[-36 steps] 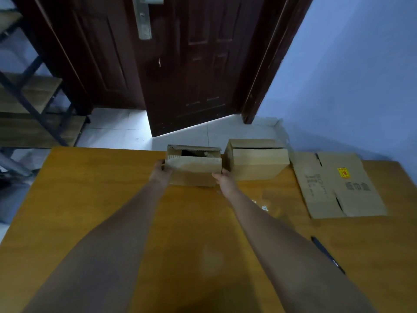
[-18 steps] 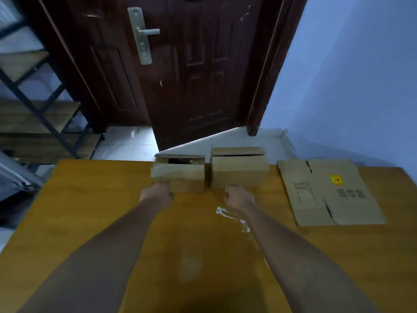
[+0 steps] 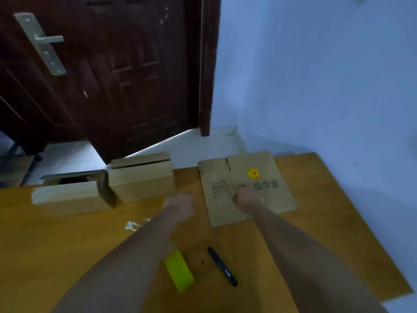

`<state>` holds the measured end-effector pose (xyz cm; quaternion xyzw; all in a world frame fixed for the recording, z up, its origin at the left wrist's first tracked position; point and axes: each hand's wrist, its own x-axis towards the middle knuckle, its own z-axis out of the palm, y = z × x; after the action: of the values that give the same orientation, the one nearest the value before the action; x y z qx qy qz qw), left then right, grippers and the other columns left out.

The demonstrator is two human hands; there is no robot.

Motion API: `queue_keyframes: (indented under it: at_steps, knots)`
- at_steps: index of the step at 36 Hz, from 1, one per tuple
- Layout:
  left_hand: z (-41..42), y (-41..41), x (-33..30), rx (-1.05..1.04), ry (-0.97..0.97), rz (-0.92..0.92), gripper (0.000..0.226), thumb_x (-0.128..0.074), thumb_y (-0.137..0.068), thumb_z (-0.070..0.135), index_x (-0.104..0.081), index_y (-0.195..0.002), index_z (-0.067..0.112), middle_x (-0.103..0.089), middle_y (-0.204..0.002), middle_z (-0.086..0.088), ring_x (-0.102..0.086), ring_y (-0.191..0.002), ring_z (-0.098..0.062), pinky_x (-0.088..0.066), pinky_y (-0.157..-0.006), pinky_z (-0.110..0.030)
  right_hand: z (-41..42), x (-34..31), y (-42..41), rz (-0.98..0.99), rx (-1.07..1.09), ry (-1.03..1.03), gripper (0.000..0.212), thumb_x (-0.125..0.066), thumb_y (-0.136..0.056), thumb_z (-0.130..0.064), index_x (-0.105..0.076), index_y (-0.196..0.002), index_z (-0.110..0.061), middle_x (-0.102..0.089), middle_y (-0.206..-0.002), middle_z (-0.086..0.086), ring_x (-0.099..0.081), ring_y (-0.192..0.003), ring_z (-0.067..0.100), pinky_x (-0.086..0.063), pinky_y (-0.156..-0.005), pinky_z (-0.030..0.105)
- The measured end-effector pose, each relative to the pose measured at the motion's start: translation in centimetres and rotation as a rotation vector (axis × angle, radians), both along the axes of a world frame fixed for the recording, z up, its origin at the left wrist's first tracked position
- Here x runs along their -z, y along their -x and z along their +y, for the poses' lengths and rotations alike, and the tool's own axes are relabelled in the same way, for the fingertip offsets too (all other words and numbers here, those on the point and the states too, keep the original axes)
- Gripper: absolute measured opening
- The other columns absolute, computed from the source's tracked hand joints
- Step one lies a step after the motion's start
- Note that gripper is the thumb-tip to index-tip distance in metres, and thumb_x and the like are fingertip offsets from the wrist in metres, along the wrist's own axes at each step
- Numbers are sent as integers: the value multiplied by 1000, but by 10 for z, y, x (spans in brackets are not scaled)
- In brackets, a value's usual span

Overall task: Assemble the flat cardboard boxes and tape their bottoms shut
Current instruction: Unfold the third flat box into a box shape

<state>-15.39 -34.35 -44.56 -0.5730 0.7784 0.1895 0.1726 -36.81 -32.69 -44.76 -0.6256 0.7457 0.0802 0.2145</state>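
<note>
A flat cardboard box (image 3: 266, 188) with a yellow sticker and printed characters lies at the table's back right. My right hand (image 3: 247, 196) is over its middle with fingers curled down onto the sheet, gripping nothing. To its left, my left hand (image 3: 180, 204) hovers over bare table with loosely curled fingers and holds nothing. Two assembled boxes stand at the back edge: the left box (image 3: 70, 197), with a gap between its top flaps, and the right box (image 3: 142, 179). A yellow-green tape roll (image 3: 179, 271) lies near my left forearm.
A black pen (image 3: 222, 266) lies right of the tape roll. A small white scrap (image 3: 132, 225) sits on the wooden table (image 3: 327, 233). Behind the table are a dark door (image 3: 112, 75) and a pale blue wall close on the right.
Both hands left the left assembled box and swung right; my right hand now sits on the flat cardboard. The view turned right, bringing the tape roll and pen into sight.
</note>
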Motion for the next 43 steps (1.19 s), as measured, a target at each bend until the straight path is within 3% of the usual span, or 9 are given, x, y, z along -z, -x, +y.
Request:
queue_keyframes:
  at_steps: [4, 7, 15, 19, 23, 27, 34, 40, 43]
  knots:
    - [-6, 43, 20, -10, -65, 50, 45, -30, -100, 40, -39, -139, 19, -47, -138, -4, -50, -120, -24, -48, -88, -34, -1, 11, 58, 23, 84, -13, 39, -37, -97, -24, -43, -131, -7, -49, -131, 15, -50, -118, 32, -44, -91, 39]
    - [-19, 57, 53, -119, -129, 140, 46, -34, -98, 45, -42, -137, 24, -51, -133, -2, -53, -113, -22, -48, -83, -31, -4, 24, 96, -2, 153, 33, 44, -43, -93, -20, -41, -135, -6, -41, -139, 16, -46, -123, 34, -42, -96, 38]
    - [-46, 90, 115, -532, -233, 355, 65, -46, -86, 61, -40, -139, 23, -52, -131, -5, -56, -109, -30, -51, -89, -45, -15, 60, 172, -63, 443, 15, 55, -45, -96, -27, -27, -142, -2, -30, -145, 16, -31, -132, 33, -37, -101, 45]
    - [-60, 96, 134, -866, -286, 529, 85, -68, -78, 44, -28, -145, 9, -50, -136, -13, -55, -114, -33, -50, -93, -44, -27, 82, 192, -183, 593, -8, 69, -50, -95, -32, -16, -147, -1, -27, -148, 19, -28, -136, 35, -31, -108, 45]
    - [-61, 101, 127, -1047, -355, 657, 83, -71, -82, 37, -29, -146, 6, -45, -141, -12, -49, -123, -31, -44, -102, -40, -36, 99, 194, -279, 669, -6, 59, -46, -97, -32, -26, -143, 0, -31, -144, 21, -34, -131, 39, -32, -107, 47]
    - [-60, 102, 121, -1074, -376, 732, 66, -67, -88, 22, -36, -143, 5, -42, -145, -11, -43, -130, -32, -36, -108, -44, -37, 104, 195, -332, 774, -15, 59, -44, -96, -42, -35, -141, -4, -31, -143, 22, -37, -128, 41, -35, -107, 49]
    - [-52, 100, 88, -1112, -376, 909, 49, -59, -92, 14, -41, -137, 8, -46, -140, -13, -44, -126, -36, -38, -100, -50, -26, 83, 194, -514, 948, 105, 47, -52, -96, -24, -44, -129, 8, -50, -132, 24, -49, -119, 38, -40, -86, 36]
    - [-44, 85, 33, -1027, -287, 1040, 29, -63, -89, 10, -52, -117, 8, -55, -130, -14, -51, -118, -34, -43, -95, -46, -4, 45, 182, -628, 997, 244, 52, -40, -98, -43, -45, -134, -5, -51, -131, 19, -49, -118, 38, -40, -94, 42]
    - [-41, 71, 1, -930, -262, 1100, 30, -65, -88, 11, -54, -116, 12, -58, -124, -9, -53, -114, -31, -44, -96, -47, 6, 17, 172, -681, 1045, 328, 48, -36, -99, -40, -53, -128, -6, -53, -129, 19, -50, -115, 34, -38, -93, 39]
